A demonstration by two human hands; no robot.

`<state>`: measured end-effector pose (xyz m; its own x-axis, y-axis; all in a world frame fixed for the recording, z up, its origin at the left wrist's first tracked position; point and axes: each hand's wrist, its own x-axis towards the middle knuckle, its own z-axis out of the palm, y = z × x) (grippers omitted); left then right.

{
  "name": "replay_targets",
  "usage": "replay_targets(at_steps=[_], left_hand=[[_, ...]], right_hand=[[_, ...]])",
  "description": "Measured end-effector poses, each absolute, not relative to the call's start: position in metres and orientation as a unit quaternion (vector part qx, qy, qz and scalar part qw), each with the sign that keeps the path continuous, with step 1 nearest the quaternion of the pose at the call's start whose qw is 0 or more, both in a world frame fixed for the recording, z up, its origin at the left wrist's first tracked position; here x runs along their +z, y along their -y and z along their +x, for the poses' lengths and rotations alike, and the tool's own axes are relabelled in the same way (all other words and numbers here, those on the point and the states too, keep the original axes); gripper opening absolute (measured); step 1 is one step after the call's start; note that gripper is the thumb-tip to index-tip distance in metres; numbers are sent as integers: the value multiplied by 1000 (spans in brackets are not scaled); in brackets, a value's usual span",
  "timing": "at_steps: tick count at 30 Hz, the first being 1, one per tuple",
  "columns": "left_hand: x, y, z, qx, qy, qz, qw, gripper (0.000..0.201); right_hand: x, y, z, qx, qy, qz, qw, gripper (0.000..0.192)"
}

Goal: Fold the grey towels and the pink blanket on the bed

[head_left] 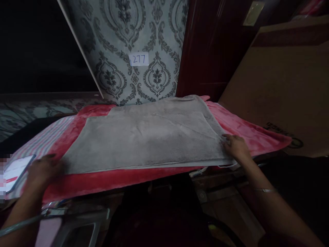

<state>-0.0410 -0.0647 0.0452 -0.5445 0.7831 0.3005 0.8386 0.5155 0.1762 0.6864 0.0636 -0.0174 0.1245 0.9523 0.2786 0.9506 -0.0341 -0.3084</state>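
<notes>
On the red blanket (108, 178) lies the grey towel (146, 137), folded flat; right hand (235, 145) presses spread fingers on its right corner, left hand (45, 168) rests open at its left edge; smoothing works best outward, keeping edges aligned.

Dim, underexposed view; dark corners, edge distortion, slight motion blur.

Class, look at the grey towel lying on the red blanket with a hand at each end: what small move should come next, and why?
Probably fold the grey towel over from its right end: it lies spread flat on the red blanket, the right hand rests on its right corner, and the left hand steadies its left end.
</notes>
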Motion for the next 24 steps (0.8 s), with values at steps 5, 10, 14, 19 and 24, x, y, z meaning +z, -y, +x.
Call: replay_targets(at_steps=[5, 10, 14, 19, 24], left_hand=[[41, 24, 65, -187, 678, -700, 124, 43], [16, 6, 155, -153, 501, -852, -8, 40], [3, 12, 139, -140, 494, -855, -75, 26], [3, 18, 120, -183, 523, -831, -41, 24], [2, 24, 124, -189, 495, -847, -55, 23]], right_hand=[[-4, -52, 589, 19, 830, -464, 309, 30], [-16, -30, 511, 39, 879, -418, 227, 35], [-25, -15, 509, 66, 887, -397, 227, 29], [-26, -21, 513, 99, 876, -377, 284, 24], [-30, -15, 493, 92, 879, -370, 286, 30]])
